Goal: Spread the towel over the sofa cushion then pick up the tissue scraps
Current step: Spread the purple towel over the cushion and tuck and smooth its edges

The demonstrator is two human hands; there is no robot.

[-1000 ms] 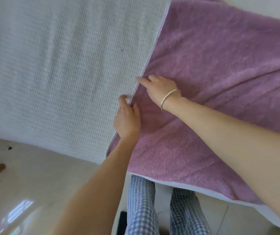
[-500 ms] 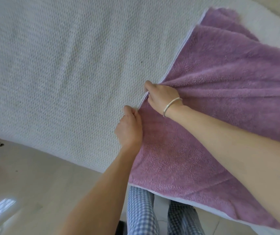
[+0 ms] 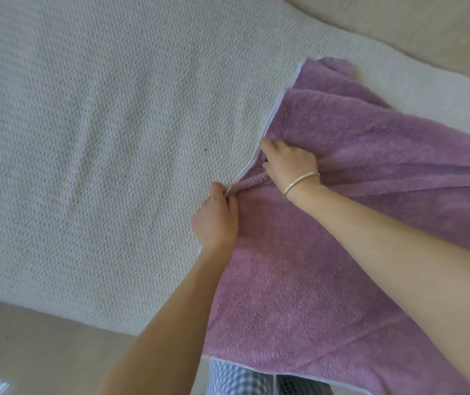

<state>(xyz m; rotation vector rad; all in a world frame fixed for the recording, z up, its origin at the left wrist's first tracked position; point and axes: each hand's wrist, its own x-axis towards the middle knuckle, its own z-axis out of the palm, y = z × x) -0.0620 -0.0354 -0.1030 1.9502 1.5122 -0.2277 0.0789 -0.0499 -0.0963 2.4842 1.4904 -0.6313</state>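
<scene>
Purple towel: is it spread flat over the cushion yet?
Not yet. The purple towel covers only the cushion's right part, creased where both hands, left and right, pinch its edge.

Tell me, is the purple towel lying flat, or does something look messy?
Not flat yet. The purple towel is bunched into long folds where the left hand and right hand pinch its edge, and most of the white cushion is bare.
</scene>
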